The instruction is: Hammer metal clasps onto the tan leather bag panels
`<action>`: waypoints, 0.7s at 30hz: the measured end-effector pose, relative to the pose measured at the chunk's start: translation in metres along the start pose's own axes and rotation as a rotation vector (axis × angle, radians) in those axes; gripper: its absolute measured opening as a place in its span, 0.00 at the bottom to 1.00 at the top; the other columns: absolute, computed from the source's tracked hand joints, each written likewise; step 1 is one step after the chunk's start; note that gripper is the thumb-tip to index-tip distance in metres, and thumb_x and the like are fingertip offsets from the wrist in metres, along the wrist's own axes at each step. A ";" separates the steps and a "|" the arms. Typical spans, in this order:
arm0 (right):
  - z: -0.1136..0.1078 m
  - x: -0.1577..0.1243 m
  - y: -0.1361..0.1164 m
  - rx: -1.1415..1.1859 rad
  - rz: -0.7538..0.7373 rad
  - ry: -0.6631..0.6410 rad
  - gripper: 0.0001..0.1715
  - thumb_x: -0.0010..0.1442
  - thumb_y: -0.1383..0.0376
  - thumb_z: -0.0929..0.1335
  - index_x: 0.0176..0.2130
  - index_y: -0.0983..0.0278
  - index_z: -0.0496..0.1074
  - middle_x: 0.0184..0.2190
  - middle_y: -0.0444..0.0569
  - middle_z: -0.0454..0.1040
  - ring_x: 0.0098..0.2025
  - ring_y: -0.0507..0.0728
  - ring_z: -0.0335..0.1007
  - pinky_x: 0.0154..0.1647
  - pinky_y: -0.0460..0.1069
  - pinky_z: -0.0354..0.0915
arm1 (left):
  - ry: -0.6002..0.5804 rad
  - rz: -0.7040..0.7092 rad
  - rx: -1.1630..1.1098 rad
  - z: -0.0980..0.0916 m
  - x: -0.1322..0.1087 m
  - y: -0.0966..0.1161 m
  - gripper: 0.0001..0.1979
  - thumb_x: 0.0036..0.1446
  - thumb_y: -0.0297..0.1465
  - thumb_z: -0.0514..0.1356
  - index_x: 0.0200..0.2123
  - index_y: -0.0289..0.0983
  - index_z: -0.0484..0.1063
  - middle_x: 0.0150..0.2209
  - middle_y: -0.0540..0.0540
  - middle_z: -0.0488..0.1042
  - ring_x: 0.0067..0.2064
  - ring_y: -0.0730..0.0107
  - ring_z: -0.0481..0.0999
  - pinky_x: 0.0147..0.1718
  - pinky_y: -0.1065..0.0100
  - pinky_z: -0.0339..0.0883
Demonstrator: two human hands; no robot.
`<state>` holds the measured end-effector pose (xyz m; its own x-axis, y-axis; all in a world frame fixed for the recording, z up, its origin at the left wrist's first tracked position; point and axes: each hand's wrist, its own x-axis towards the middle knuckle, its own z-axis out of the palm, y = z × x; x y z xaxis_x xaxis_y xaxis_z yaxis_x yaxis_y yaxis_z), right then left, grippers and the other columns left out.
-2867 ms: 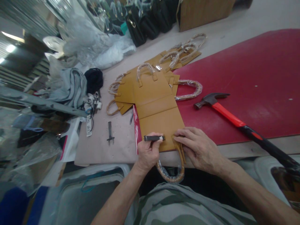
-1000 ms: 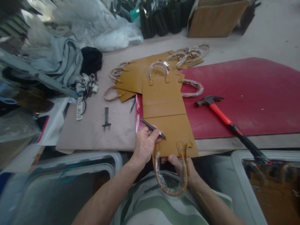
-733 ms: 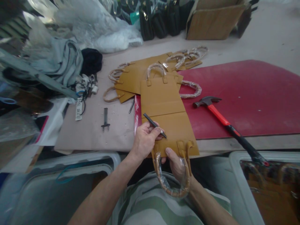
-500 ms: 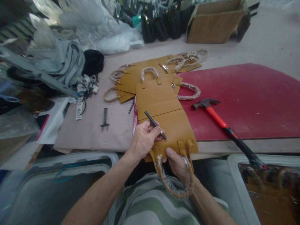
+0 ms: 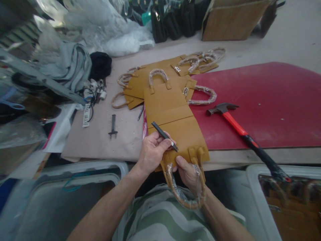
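A tan leather bag panel (image 5: 173, 103) lies lengthwise before me, a plastic-wrapped handle on each end. Pinched in my left hand (image 5: 151, 152) is a dark, slim pen-like tool (image 5: 160, 130), slanted with its lower tip at the panel's surface near the close edge; whether it touches I cannot tell. My right hand (image 5: 188, 174) grips that edge inside the loop of the near handle (image 5: 187, 202), thumb on top and fingers hidden beneath. More tan panels (image 5: 142, 78) with wrapped handles and metal clasps are piled behind.
A claw hammer (image 5: 237, 125) rests on a red mat (image 5: 253, 97) to the right. At left lies a dark two-pronged tool (image 5: 113, 127). Plastic bins (image 5: 82, 167) stand below the table edge. A cardboard box (image 5: 233, 21), black bags (image 5: 158, 23) and plastic wrap (image 5: 120, 36) sit at the back.
The view has shifted slightly. The tool's upper end has tipped a little to the left, its lower tip staying near the panel's close edge. Both hands keep their holds.
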<state>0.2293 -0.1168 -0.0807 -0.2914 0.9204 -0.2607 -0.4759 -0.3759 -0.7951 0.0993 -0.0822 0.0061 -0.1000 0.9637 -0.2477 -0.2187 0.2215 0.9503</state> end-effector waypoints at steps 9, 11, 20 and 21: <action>0.011 0.003 0.002 -0.015 -0.022 0.018 0.29 0.56 0.42 0.72 0.17 0.58 0.71 0.23 0.48 0.75 0.29 0.59 0.72 0.45 0.57 0.71 | 0.012 -0.005 0.024 -0.003 -0.004 -0.002 0.13 0.49 0.35 0.71 0.33 0.34 0.73 0.32 0.44 0.81 0.31 0.69 0.79 0.34 0.71 0.74; 0.012 0.003 0.001 -0.019 -0.033 0.020 0.29 0.57 0.42 0.71 0.17 0.58 0.71 0.23 0.48 0.75 0.29 0.58 0.72 0.45 0.57 0.71 | 0.025 -0.011 0.028 -0.004 -0.004 -0.001 0.13 0.48 0.35 0.71 0.32 0.34 0.74 0.31 0.45 0.81 0.31 0.70 0.79 0.33 0.71 0.74; 0.010 -0.001 0.006 -0.077 -0.039 0.017 0.24 0.62 0.48 0.71 0.22 0.61 0.75 0.26 0.48 0.78 0.32 0.58 0.75 0.45 0.55 0.72 | 0.018 0.006 0.050 -0.010 -0.002 -0.005 0.12 0.49 0.35 0.70 0.32 0.35 0.73 0.31 0.45 0.81 0.31 0.70 0.79 0.34 0.72 0.73; 0.008 -0.001 0.007 -0.086 -0.040 0.015 0.24 0.62 0.49 0.71 0.23 0.61 0.76 0.26 0.48 0.78 0.32 0.58 0.75 0.45 0.55 0.71 | 0.019 0.006 0.047 -0.010 -0.001 -0.005 0.12 0.49 0.35 0.70 0.32 0.35 0.73 0.31 0.45 0.81 0.31 0.70 0.79 0.34 0.71 0.73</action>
<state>0.2193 -0.1218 -0.0816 -0.2614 0.9361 -0.2355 -0.4134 -0.3290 -0.8490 0.0906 -0.0861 -0.0005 -0.1199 0.9621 -0.2451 -0.1720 0.2230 0.9595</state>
